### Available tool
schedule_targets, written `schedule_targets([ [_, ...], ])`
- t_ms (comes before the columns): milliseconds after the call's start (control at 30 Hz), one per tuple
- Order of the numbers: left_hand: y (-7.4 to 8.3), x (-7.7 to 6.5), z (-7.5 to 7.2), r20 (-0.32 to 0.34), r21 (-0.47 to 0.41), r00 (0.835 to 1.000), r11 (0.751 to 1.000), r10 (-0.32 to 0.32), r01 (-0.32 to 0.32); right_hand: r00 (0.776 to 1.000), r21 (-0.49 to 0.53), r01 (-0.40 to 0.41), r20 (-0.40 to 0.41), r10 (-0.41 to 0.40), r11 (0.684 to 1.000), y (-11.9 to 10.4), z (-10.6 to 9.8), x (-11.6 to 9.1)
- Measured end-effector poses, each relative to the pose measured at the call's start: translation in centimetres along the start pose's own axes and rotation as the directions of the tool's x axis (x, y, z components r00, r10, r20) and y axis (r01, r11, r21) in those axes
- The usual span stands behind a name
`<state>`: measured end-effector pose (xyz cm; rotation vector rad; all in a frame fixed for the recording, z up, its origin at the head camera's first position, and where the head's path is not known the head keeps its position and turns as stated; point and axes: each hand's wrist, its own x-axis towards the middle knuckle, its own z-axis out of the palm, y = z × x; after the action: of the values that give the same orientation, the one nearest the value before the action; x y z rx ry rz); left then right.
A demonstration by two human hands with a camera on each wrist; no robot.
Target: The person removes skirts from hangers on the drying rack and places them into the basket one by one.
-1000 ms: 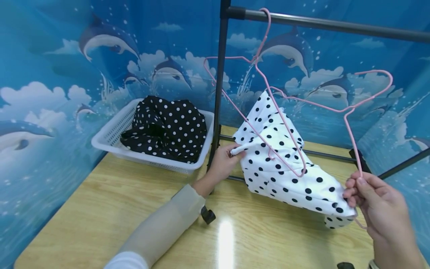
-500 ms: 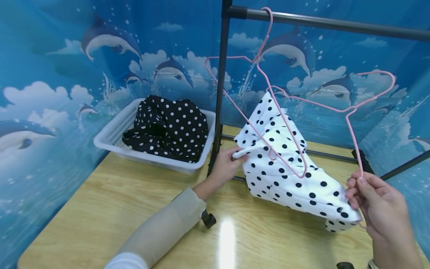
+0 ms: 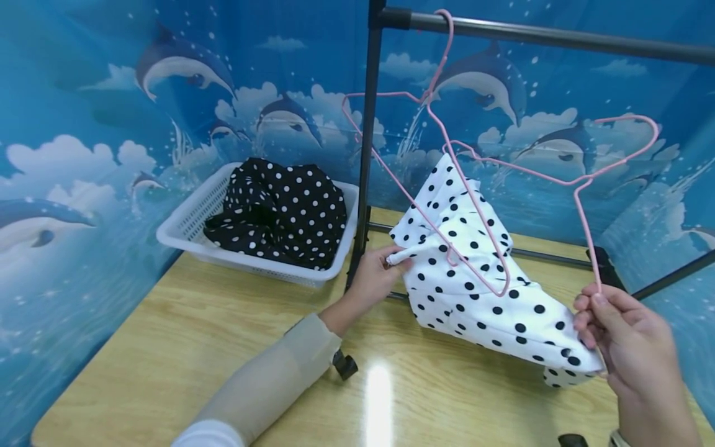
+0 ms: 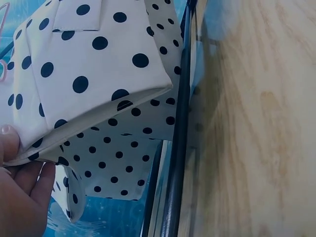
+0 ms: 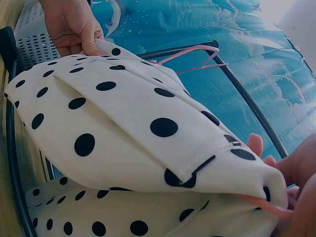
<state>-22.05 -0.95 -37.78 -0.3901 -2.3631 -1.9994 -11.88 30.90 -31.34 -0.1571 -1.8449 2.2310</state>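
My left hand (image 3: pixel 373 273) pinches the edge of a white garment with black polka dots (image 3: pixel 475 273). In the left wrist view, thumb and fingers hold the fabric's hem (image 4: pixel 98 121), and the cloth opens below it. My right hand (image 3: pixel 637 341) grips one side of a pink clothes hanger (image 3: pixel 586 211), whose hook points up and right. Beside that hand, the garment's right end wraps over the hanger's lower corner. In the right wrist view, a bit of the pink hanger (image 5: pixel 269 206) shows at the cloth near the fingers.
Another pink hanger (image 3: pixel 441 127) hangs from the black rack's top bar (image 3: pixel 536 38), in front of the garment. On the left, a white plastic basket (image 3: pixel 190 233) holds a black garment with white dots (image 3: pixel 301 211). The rack's post (image 3: pixel 368 136) stands between basket and garment.
The garment's right end has shifted slightly down and right, covering the hanger's pink corner that showed earlier. Both hands keep their grips and have hardly moved.
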Motion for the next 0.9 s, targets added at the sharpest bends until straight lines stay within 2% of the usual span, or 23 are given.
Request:
schedule_targets([
  [133,0.2,0.2,-0.3,0.01,0.014,1.0,1.0,-0.004,0.004,1.0,0.0,0.008,0.0,-0.008,1.0,0.1,0.1,0.0],
  [333,0.0,0.8,-0.9,0.023,0.055,0.997,0.996,0.074,-0.076,1.0,0.029,0.003,0.005,-0.004,1.0,0.1,0.3,-0.2],
  [433,-0.1,0.8,-1.3,0.023,0.057,0.995,0.993,0.097,-0.099,1.0,0.001,-0.02,-0.01,0.02,1.0,0.0,0.4,-0.2],
  [667,-0.4,1.0,-2.3,0.022,0.069,0.994,0.992,0.104,-0.105,0.998,-0.033,-0.055,-0.034,0.054,0.998,-0.2,0.5,-0.1],
  [900,-0.5,1.3,-2.7,0.019,0.08,0.993,0.99,0.119,-0.12,0.999,-0.008,-0.035,-0.018,0.035,0.999,-0.1,0.7,-0.4],
])
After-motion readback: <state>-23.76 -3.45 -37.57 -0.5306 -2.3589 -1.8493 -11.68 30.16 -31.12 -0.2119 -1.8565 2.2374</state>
